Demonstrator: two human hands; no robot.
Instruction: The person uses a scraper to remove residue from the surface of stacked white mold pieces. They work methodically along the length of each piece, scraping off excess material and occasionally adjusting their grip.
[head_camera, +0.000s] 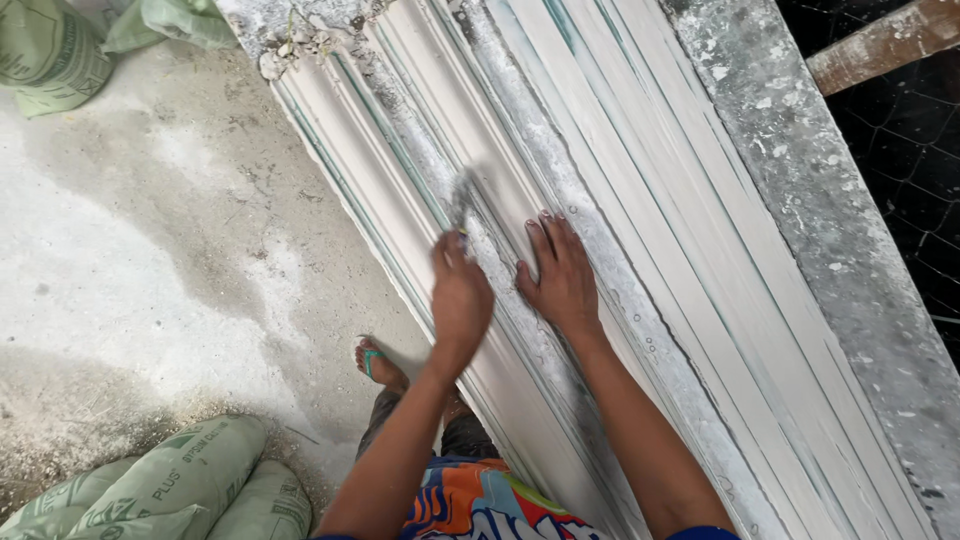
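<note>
Green sacks (170, 490) lie full; left hand (460, 300) grip closed on blurred tool (462, 200), right hand (560, 275) flat, open on moulding (640, 160).

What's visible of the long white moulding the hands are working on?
The long white moulding is a ribbed, plaster-like strip with parallel grooves and faint green lines, running diagonally from upper left to lower right on a dusty grey bench. White powder coats its middle. The right hand lies flat on it; the left hand holds a small blurred tool against it.
</note>
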